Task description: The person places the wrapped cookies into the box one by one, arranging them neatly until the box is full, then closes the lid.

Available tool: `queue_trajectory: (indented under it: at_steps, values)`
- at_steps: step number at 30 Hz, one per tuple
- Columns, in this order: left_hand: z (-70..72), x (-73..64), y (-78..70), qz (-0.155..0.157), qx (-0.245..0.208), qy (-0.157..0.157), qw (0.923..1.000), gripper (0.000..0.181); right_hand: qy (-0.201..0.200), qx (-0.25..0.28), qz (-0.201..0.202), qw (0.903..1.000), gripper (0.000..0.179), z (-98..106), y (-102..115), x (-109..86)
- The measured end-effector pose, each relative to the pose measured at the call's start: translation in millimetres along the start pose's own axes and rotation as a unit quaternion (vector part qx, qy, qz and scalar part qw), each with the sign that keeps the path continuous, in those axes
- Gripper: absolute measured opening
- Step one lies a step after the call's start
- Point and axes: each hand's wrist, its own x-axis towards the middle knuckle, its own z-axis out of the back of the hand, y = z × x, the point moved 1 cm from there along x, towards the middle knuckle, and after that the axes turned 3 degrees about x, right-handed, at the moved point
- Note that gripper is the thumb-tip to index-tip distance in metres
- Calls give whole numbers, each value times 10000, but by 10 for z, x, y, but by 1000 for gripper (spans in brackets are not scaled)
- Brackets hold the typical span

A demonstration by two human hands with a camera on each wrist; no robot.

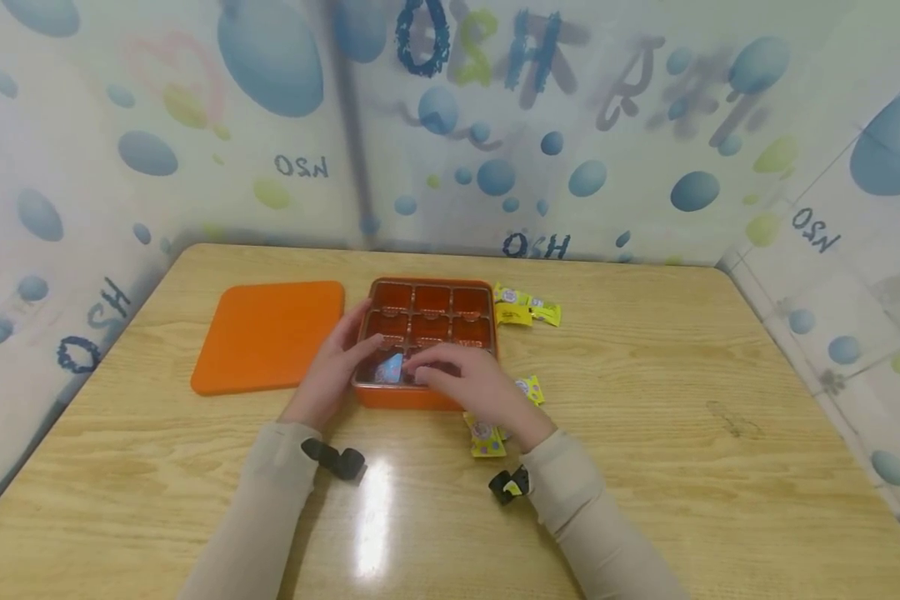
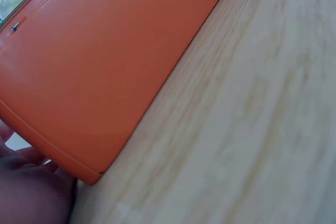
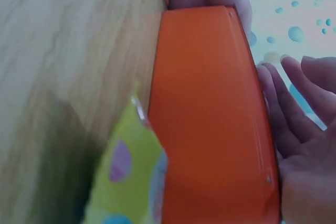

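Observation:
An orange box (image 1: 412, 399) with a clear divided insert stands on the table, several compartments in rows. My left hand (image 1: 332, 368) rests along its left side, thumb over the rim and fingers fairly straight. A blue wrapped packet (image 1: 389, 368) lies in the front left compartment. Over the front row is my right hand (image 1: 477, 385), its fingertips beside that packet. The right wrist view shows those fingers spread with nothing visible between them. Beneath the right forearm lie yellow dotted candy packets (image 1: 485, 437); one packet (image 3: 128, 177) looms close in the right wrist view.
An orange lid (image 1: 268, 337) lies flat on the wooden table (image 1: 720, 467), left of the box. More yellow packets (image 1: 513, 313) sit against the box's back right side. A patterned curtain-like wall (image 1: 435, 183) rises behind the table.

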Motion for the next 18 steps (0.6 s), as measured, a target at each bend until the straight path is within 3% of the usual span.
queue_trajectory:
  at_steps: [8,18]
  values:
    - [-8,13,0,-20,68,-10,10000,60,63,316,-224,9992,31,176,-104,-39]
    - [5,15,16,-6,-8,-125,9999,60,189,548,-390,9976,34,560,-188,-164]
